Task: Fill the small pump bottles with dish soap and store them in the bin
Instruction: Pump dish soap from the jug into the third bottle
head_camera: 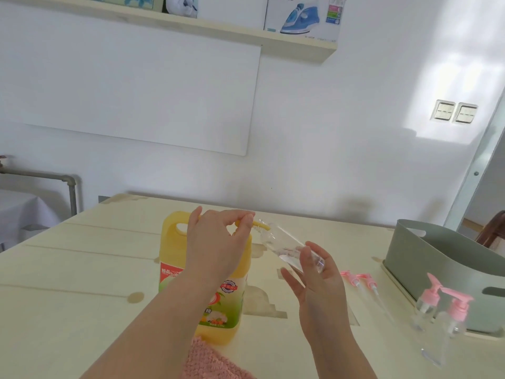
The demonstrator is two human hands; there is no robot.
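We note the pale desk (82, 269) carrying every item.

1. The grey-green bin (437, 258) stands at the right edge of the desk.
2. The dish soap jug (175, 258) stands upright at centre, with a pink cloth (207, 362) just in front of it.
3. The left hand (218, 239) rests over the top of the jug, its fingers pinching the yellow pump (261, 225).
4. The right hand (317, 285) grips the base of the small clear bottle (284, 246). The bottle is tilted above the desk, its open neck at the pump spout.
5. Two capped pump bottles (426, 310) stand just beside the front wall of the bin.
6. Two loose pink pump heads (355, 279) lie on the desk between the right hand and the bin.
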